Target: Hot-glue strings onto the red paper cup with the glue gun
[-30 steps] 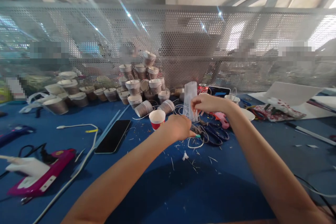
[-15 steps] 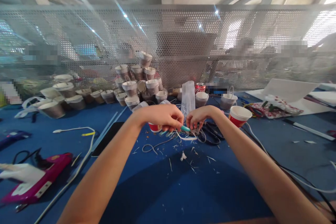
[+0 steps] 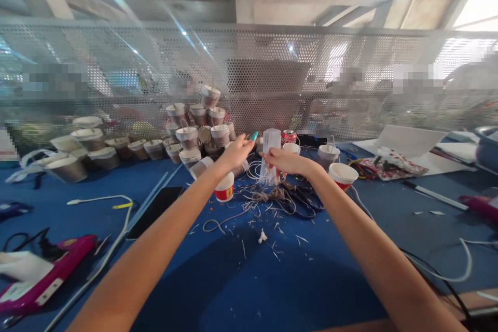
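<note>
My left hand (image 3: 237, 154) is raised above the blue table, its fingers closed on a small teal object (image 3: 254, 136) whose tip points up. Its exact kind is hard to tell. Just to the right, my right hand (image 3: 288, 160) is closed, thumb pointing left, in front of an upright bundle of clear sticks (image 3: 271, 138). Whatever lies in its fingers is hidden. Beneath the hands is a tangle of string (image 3: 268, 195), with dark-handled scissors (image 3: 307, 206) beside it. A red and white paper cup (image 3: 224, 193) stands below my left wrist.
Stacked paper cups with string handles (image 3: 188, 137) stand at the back left. A red can (image 3: 288, 137) and another red cup (image 3: 343, 173) are to the right. A black phone (image 3: 155, 212), a magenta power strip (image 3: 58, 264) and cables lie left. Scraps dot the table (image 3: 249, 290).
Both hands have lifted off the string tangle and moved apart. The teal object has risen with my left hand and now points upward. The view has shifted slightly.
</note>
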Available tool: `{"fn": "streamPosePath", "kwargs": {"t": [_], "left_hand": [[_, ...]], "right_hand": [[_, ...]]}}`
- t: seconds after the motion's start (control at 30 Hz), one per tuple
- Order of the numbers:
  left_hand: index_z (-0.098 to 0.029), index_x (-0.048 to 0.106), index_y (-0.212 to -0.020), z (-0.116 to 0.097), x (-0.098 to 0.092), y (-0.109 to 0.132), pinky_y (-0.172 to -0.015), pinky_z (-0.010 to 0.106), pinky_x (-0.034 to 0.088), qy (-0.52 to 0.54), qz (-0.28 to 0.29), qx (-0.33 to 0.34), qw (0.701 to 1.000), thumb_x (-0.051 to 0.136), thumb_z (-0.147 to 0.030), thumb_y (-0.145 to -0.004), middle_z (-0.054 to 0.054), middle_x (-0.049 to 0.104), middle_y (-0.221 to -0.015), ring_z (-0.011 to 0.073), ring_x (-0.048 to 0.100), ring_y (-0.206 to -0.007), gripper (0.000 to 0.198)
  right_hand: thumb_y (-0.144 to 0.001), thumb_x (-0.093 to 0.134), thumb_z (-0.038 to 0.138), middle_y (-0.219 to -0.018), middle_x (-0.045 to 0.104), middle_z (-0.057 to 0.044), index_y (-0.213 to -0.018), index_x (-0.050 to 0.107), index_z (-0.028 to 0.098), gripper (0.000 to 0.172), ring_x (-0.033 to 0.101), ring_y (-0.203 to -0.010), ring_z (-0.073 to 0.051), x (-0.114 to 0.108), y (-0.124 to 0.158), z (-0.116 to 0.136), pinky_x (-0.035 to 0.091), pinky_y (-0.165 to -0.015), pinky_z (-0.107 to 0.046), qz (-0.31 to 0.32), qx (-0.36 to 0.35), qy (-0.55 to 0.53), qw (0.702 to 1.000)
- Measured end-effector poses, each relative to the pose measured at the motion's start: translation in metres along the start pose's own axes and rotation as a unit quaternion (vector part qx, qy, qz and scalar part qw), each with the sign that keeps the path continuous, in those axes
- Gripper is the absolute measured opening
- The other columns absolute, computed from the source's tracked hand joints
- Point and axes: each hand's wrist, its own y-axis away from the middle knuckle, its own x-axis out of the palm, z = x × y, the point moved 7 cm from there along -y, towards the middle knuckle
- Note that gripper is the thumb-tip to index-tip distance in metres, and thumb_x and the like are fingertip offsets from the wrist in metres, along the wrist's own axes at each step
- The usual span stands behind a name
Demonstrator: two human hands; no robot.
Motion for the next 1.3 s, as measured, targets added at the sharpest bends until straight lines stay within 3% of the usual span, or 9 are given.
{"fn": "streamPosePath", "kwargs": {"t": [0.1, 0.2, 0.4, 0.57, 0.67, 0.77, 0.9, 1.1, 1.3], "left_hand": [[-0.014, 0.057, -0.106, -0.003, 0.015, 0.034, -0.073, 0.029, 0.045, 0.009, 0.021, 0.068, 0.997, 0.041, -0.038, -0.087, 0.008, 0.064, -0.093, 0.0180, 0.058, -0.086, 0.035], [-0.015, 0.060, -0.091, -0.004, 0.016, 0.066, -0.072, 0.029, 0.045, -0.025, -0.001, 0.114, 0.993, 0.044, -0.037, -0.086, 0.005, 0.060, -0.087, 0.0169, 0.056, -0.081, 0.027], [-0.016, 0.057, -0.094, -0.006, 0.016, 0.099, -0.075, 0.031, 0.045, -0.045, -0.030, 0.178, 0.983, 0.042, -0.028, -0.089, 0.005, 0.058, -0.086, 0.0170, 0.056, -0.082, 0.020], [-0.017, 0.052, -0.100, 0.004, 0.038, 0.124, -0.076, 0.034, 0.048, -0.054, -0.019, 0.224, 0.973, 0.039, -0.023, -0.090, 0.007, 0.060, -0.089, 0.0183, 0.059, -0.085, 0.017], [-0.020, 0.049, -0.103, 0.017, 0.051, 0.136, -0.075, 0.033, 0.051, -0.021, 0.004, 0.222, 0.975, 0.038, -0.017, -0.088, 0.006, 0.063, -0.091, 0.0177, 0.062, -0.086, 0.019], [-0.020, 0.050, -0.100, 0.024, 0.057, 0.142, -0.066, 0.028, 0.052, 0.001, 0.028, 0.213, 0.977, 0.038, -0.013, -0.086, 0.004, 0.064, -0.086, 0.0158, 0.063, -0.077, 0.020], [-0.019, 0.052, -0.092, 0.022, 0.052, 0.142, -0.057, 0.025, 0.049, 0.015, 0.005, 0.195, 0.981, 0.038, -0.015, -0.087, 0.001, 0.061, -0.070, 0.0126, 0.059, -0.060, 0.015], [-0.018, 0.053, -0.085, 0.019, 0.051, 0.140, -0.055, 0.024, 0.047, 0.061, 0.015, 0.153, 0.986, 0.038, -0.020, -0.087, -0.001, 0.058, -0.062, 0.0117, 0.057, -0.055, 0.015], [-0.018, 0.053, -0.085, 0.025, 0.056, 0.138, -0.053, 0.024, 0.046, 0.126, 0.042, 0.092, 0.987, 0.038, -0.021, -0.088, -0.002, 0.057, -0.059, 0.0115, 0.056, -0.053, 0.015]], "right_hand": [[-0.085, 0.037, 0.017, -0.048, 0.054, -0.002, -0.053, 0.047, 0.017, 0.034, 0.050, -0.039, -0.011, 0.027, 0.001, 0.007, 0.037, -0.041, -0.023, 0.085, -0.012, -0.052, 0.995], [-0.078, 0.037, 0.008, -0.043, 0.052, 0.000, -0.047, 0.048, 0.016, 0.034, 0.050, -0.041, -0.011, 0.047, 0.005, 0.014, 0.038, -0.044, -0.024, 0.102, -0.050, -0.064, 0.991], [-0.073, 0.042, 0.008, -0.045, 0.050, 0.002, -0.048, 0.049, 0.016, 0.027, 0.049, -0.048, -0.010, 0.060, 0.025, 0.008, 0.037, -0.052, -0.022, 0.029, -0.122, -0.081, 0.989], [-0.075, 0.044, 0.012, -0.051, 0.046, 0.004, -0.053, 0.044, 0.018, 0.023, 0.044, -0.051, -0.010, 0.075, 0.048, -0.008, 0.033, -0.052, -0.022, -0.032, -0.149, -0.097, 0.983], [-0.075, 0.046, 0.015, -0.052, 0.045, 0.003, -0.051, 0.041, 0.019, 0.025, 0.045, -0.051, -0.010, 0.091, 0.058, -0.018, 0.034, -0.052, -0.023, -0.038, -0.171, -0.098, 0.980], [-0.083, 0.044, 0.029, -0.049, 0.043, 0.003, -0.052, 0.042, 0.019, 0.033, 0.042, -0.046, -0.010, 0.103, 0.061, -0.028, 0.032, -0.048, -0.023, -0.034, -0.179, -0.129, 0.975], [-0.085, 0.043, 0.042, -0.047, 0.042, 0.004, -0.058, 0.049, 0.018, 0.037, 0.037, -0.043, -0.009, 0.113, 0.058, -0.035, 0.030, -0.044, -0.023, -0.017, -0.143, -0.173, 0.974], [-0.081, 0.039, 0.062, -0.043, 0.037, 0.006, -0.060, 0.049, 0.018, 0.050, 0.033, -0.037, -0.007, 0.125, 0.060, -0.036, 0.024, -0.037, -0.022, 0.016, -0.093, -0.266, 0.959], [-0.075, 0.043, 0.068, -0.041, 0.038, 0.007, -0.063, 0.051, 0.018, 0.053, 0.033, -0.034, -0.006, 0.129, 0.060, -0.036, 0.024, -0.035, -0.022, 0.044, -0.080, -0.315, 0.945]]}}
